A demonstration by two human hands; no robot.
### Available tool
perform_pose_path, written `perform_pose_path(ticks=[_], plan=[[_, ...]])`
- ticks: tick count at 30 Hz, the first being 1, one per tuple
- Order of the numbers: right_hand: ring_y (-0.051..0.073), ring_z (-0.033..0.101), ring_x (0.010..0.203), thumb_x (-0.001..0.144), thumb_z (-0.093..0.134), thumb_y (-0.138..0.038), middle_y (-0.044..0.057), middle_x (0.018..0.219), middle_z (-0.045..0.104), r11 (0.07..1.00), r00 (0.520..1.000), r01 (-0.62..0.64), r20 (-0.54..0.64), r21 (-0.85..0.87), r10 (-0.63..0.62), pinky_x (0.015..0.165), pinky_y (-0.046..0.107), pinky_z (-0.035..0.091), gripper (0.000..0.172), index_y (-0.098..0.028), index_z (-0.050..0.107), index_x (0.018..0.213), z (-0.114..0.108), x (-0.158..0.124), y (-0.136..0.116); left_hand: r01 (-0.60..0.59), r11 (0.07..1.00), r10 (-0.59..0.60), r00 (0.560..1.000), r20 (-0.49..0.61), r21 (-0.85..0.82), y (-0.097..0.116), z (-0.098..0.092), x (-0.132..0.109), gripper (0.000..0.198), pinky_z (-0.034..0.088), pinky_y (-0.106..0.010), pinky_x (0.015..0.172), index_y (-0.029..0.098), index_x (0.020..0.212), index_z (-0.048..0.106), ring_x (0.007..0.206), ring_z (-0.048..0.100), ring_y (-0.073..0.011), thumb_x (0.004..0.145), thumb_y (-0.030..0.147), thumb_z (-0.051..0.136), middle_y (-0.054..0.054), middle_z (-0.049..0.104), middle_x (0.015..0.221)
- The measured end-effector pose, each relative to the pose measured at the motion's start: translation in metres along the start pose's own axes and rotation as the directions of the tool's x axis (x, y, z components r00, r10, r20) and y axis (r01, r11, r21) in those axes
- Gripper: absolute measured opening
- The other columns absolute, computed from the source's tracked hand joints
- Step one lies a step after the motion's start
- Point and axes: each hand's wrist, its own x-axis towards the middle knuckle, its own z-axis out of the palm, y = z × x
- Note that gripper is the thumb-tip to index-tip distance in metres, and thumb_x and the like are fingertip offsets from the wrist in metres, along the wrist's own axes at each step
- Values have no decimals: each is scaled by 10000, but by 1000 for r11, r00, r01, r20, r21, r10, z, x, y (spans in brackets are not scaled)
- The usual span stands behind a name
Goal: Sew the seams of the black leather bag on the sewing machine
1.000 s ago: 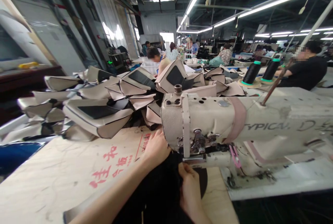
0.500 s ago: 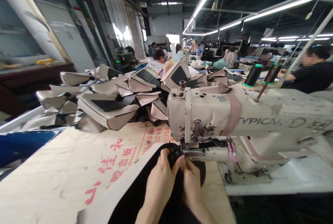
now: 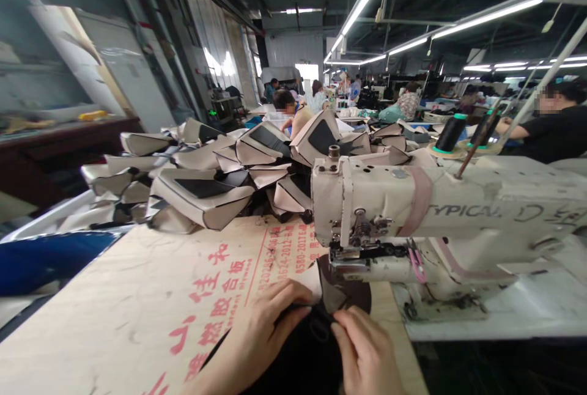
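My left hand (image 3: pixel 263 328) has its fingers pinched on the edge of a black and beige fabric piece (image 3: pixel 298 358), low in the head view. My right hand (image 3: pixel 364 346) grips the same edge a little to the right, thumb and forefinger together. Between the two hands the black cloth is bunched, and a beige corner and a dark brown part show beyond the fingers. Just past the hands stands a cream sewing machine (image 3: pixel 380 199), its needle area and cylinder arm above and to the right of the cloth. My left hand hides part of the piece.
A plywood board (image 3: pixel 183 297) with red print lies under the work. Behind it rises a heap of beige and black sewn pieces (image 3: pixel 202 193). Black thread cones (image 3: pixel 449 133) stand behind the machine. One person (image 3: pixel 557 123) sits at the right; others work farther back.
Both hands have drawn the fabric away from the machine's needle area, down toward me. They now sit farther apart, and the fabric is turned so its beige corner shows between them.
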Motion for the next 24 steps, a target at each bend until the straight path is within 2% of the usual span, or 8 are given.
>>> perform_pose_path(ticks=[3, 6, 9, 12, 17, 21, 24], plan=[[162, 574, 742, 874, 385, -130, 50, 794, 592, 997, 990, 48, 132, -61, -40, 657, 257, 435, 194, -186, 552, 955, -22, 1, 1, -103, 993, 102, 995, 15, 53, 6, 12, -2, 232, 468, -241, 799, 276, 1091, 552, 891, 577, -137, 887, 269, 442, -1, 630, 948], [150, 564, 758, 884, 382, -132, 40, 810, 586, 998, 972, -36, 230, -50, 46, 667, 252, 432, 186, -185, 559, 907, -33, 9, 8, -185, 972, 181, 983, 39, 147, -3, 28, 0, 286, 463, -231, 761, 313, 1149, 540, 860, 580, -131, 902, 244, 414, 1, 628, 945], [141, 549, 773, 892, 391, -145, 28, 822, 578, 996, 950, -78, 300, -35, 85, 681, 247, 423, 173, -184, 559, 906, -34, 17, 18, -217, 963, 209, 976, 63, 163, -13, 38, 6, 318, 459, -211, 762, 319, 1180, 528, 864, 581, -117, 915, 218, 383, 5, 617, 966], [139, 543, 772, 894, 392, -148, 26, 818, 569, 995, 940, -78, 330, -54, 92, 683, 251, 419, 167, -176, 555, 912, -31, 21, 24, -220, 967, 209, 973, 97, 126, -17, 42, 11, 330, 464, -202, 778, 302, 1189, 517, 867, 581, -110, 917, 191, 367, 4, 604, 967], [141, 549, 830, 904, 380, -159, 36, 886, 571, 994, 935, -75, 341, -79, 97, 758, 259, 446, 190, -184, 550, 986, -23, 22, 27, -132, 991, 129, 986, 108, 18, -19, 46, 16, 276, 474, -201, 794, 257, 1101, 545, 873, 581, -111, 912, 186, 357, -4, 594, 935], [160, 547, 911, 897, 366, -143, 72, 996, 554, 984, 937, 86, 348, -157, -26, 811, 280, 465, 287, -186, 506, 1144, -22, 22, 30, -107, 994, 110, 991, 81, -36, -18, 46, 20, 257, 467, -254, 864, 232, 1064, 544, 960, 559, -144, 907, 196, 344, -33, 585, 1019], [186, 543, 943, 879, 346, -105, 101, 1027, 545, 958, 923, 188, 371, -217, -97, 821, 308, 471, 336, -158, 479, 1184, -23, 20, 34, -86, 994, 92, 993, 80, -71, -16, 47, 23, 257, 464, -271, 872, 224, 1043, 539, 968, 553, -148, 908, 193, 323, -39, 576, 1021]])
